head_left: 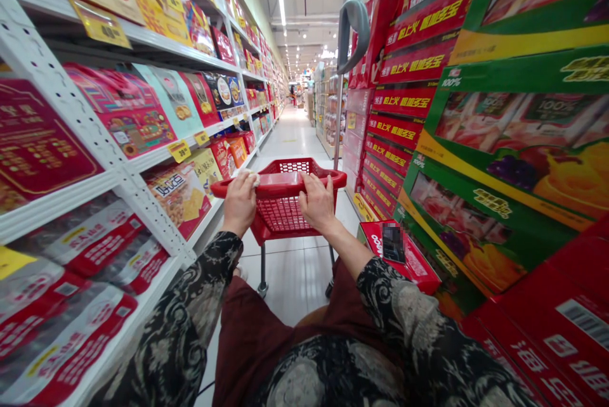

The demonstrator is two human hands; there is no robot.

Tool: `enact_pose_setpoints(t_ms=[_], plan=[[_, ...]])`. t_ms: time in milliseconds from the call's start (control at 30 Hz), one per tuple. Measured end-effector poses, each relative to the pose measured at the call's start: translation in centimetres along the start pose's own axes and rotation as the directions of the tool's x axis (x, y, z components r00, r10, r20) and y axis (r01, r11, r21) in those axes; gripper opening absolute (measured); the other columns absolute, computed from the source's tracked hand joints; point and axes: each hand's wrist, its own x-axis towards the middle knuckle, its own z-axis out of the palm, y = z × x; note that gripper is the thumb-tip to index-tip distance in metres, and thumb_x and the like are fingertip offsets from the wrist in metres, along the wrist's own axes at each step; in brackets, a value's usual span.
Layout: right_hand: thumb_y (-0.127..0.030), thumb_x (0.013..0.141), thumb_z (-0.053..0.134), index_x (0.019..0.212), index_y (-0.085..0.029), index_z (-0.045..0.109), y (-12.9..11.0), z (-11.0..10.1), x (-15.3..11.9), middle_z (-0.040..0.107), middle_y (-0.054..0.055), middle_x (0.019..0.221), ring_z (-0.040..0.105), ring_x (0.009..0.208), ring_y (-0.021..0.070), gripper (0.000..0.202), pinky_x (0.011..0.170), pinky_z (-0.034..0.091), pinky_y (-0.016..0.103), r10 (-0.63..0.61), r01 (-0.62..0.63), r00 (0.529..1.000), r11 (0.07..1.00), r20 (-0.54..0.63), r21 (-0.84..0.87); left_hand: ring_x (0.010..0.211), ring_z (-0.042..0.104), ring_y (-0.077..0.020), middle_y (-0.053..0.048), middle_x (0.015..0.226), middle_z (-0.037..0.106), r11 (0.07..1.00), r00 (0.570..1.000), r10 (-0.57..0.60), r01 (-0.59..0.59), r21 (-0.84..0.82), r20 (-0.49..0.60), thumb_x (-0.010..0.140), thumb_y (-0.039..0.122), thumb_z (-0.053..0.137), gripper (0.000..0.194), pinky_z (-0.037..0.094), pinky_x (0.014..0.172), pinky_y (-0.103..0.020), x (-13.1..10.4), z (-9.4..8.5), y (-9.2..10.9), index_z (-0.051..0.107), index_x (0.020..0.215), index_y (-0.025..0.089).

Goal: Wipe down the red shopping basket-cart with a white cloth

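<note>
In front of my knees stands a red shopping cart (285, 207) with a perforated plastic basket and grey legs. My left hand (240, 199) is closed on a small white cloth (254, 179), pressed against the left part of the red cart handle (280, 182). I cannot tell whether the white thing is cloth or tissue. Toward the handle's right part, my right hand (318, 203) grips the bar with its fingers laid over the top. The basket's inside shows only partly behind the handle.
White shelves (143, 163) with boxed and bagged goods line the left side. Stacked red drink cartons (404, 71) and green fruit-picture boxes (514, 109) rise on the right. A dark phone-like object (394, 243) lies on a low red box (421, 271). A grey metal pole (339, 115) stands ahead.
</note>
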Motion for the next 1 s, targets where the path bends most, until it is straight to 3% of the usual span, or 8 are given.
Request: enact_pose_setpoints(t_ms=[133,267,367,600,700,800,900,1000], plan=[[-0.017,0.085,0.042,0.133,-0.016,0.045,0.4,-0.1,0.0,0.055,0.009,0.131,0.045,0.127,0.0216,0.048,0.114,0.007,0.049,-0.003,0.003,1.000,1.000,-0.003,-0.016,0.125,0.045,-0.0210,-0.009,0.131,0.054,0.999,0.998,0.045,-0.044,-0.021,0.048,0.088,0.025,0.034,0.037,0.034,0.108,-0.041,-0.1,-0.5,-0.1,0.059,0.115,0.019],[-0.016,0.085,0.042,0.133,-0.015,0.044,0.8,-0.1,-0.1,0.054,0.009,0.132,0.044,0.127,0.0206,0.049,0.115,0.006,0.049,-0.025,0.025,1.000,1.000,-0.007,-0.007,0.127,0.043,-0.0235,-0.011,0.132,0.053,0.998,0.999,-0.046,0.046,0.033,0.003,0.086,0.023,0.035,0.037,0.032,0.109,-0.044,-0.2,-1.5,-2.5,0.059,0.114,0.018],[-0.016,0.084,0.043,0.133,-0.014,0.045,0.7,0.1,-0.2,0.055,0.010,0.132,0.044,0.127,0.0220,0.048,0.114,0.006,0.050,-0.025,0.026,1.000,1.000,-0.018,0.006,0.127,0.043,-0.0233,-0.011,0.131,0.054,0.995,0.995,-0.095,0.095,0.027,-0.022,0.086,0.023,0.035,0.037,0.032,0.109,-0.043,-0.4,-1.6,-2.6,0.060,0.112,0.016],[-0.021,0.086,0.041,0.134,-0.016,0.042,-1.8,0.1,0.2,0.048,0.009,0.138,0.038,0.132,0.0203,0.048,0.114,0.020,0.044,-0.057,0.060,0.998,0.990,-0.027,0.127,0.122,0.050,-0.0193,-0.009,0.128,0.057,0.947,0.994,-0.100,0.080,-0.311,-0.048,0.089,0.034,0.035,0.040,0.035,0.109,-0.038,-0.3,-0.3,5.1,0.056,0.118,0.016],[-0.024,0.089,0.039,0.140,-0.016,0.031,-3.5,0.1,1.1,0.039,0.010,0.144,0.031,0.136,0.0172,0.053,0.111,0.030,0.037,-0.076,0.089,0.995,0.965,-0.058,0.247,0.122,0.050,-0.0189,-0.007,0.130,0.057,0.824,0.988,-0.134,0.151,-0.546,0.071,0.093,0.045,0.024,0.050,0.039,0.105,-0.037,0.4,0.0,8.5,0.048,0.128,0.019],[-0.024,0.089,0.040,0.143,-0.017,0.024,-4.3,-0.1,2.1,0.037,0.010,0.145,0.031,0.136,0.0176,0.056,0.111,0.032,0.037,-0.020,0.053,0.993,0.957,-0.118,0.286,0.120,0.052,-0.0169,-0.006,0.129,0.058,0.726,0.980,-0.072,0.178,-0.664,0.184,0.094,0.049,0.004,0.064,0.038,0.105,-0.035,1.4,-0.4,9.6,0.043,0.133,0.019],[-0.015,0.088,0.037,0.139,-0.020,0.032,-4.0,-0.3,2.4,0.041,0.008,0.142,0.034,0.134,0.0165,0.052,0.111,0.031,0.037,0.012,0.024,0.989,0.969,-0.145,0.244,0.123,0.049,-0.0188,-0.008,0.132,0.055,0.805,0.979,-0.009,0.129,-0.579,0.205,0.093,0.051,0.011,0.062,0.035,0.108,-0.038,1.9,-1.0,8.2,0.045,0.132,0.018],[-0.010,0.085,0.039,0.131,-0.019,0.046,-3.2,-0.1,1.7,0.040,0.008,0.143,0.031,0.135,0.0183,0.047,0.110,0.030,0.038,-0.033,0.044,0.996,0.990,-0.083,0.133,0.129,0.042,-0.0264,-0.014,0.136,0.050,0.965,0.984,-0.077,0.114,-0.236,0.159,0.091,0.048,0.029,0.054,0.026,0.110,-0.050,1.5,-1.3,5.5,0.051,0.127,0.014]])
